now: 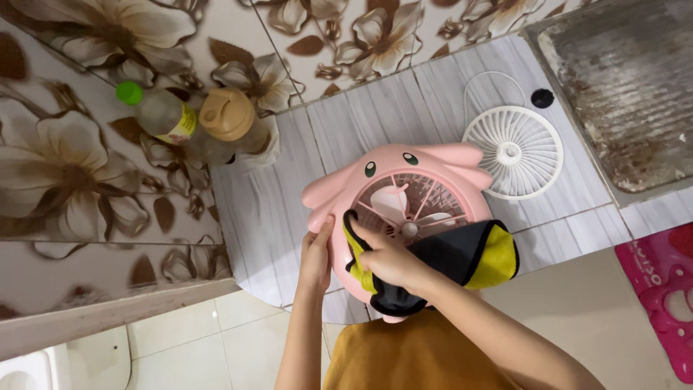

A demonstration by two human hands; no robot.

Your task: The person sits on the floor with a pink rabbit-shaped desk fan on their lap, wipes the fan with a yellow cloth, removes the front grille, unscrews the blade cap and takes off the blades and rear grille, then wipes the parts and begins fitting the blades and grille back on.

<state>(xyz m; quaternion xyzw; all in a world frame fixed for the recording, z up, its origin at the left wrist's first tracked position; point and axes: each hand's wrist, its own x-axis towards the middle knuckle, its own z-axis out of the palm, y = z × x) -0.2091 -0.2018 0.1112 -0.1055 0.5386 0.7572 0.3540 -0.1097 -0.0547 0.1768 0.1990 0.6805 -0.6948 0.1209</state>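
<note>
Pink fan [426,170] stands near the worktop's [267,209] front edge. Left hand [315,254] grips its left rim, fingers curled. Right hand [390,260] presses a black-and-yellow cloth [469,253] against the grille, fingers closed on it. White fan cover [518,152] lies just behind; two bottles [195,115] at back-left corner.

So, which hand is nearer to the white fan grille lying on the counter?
The right hand. It presses a black-and-yellow cloth on the pink fan, closer to the white grille; the left hand grips the fan's far edge.
</note>
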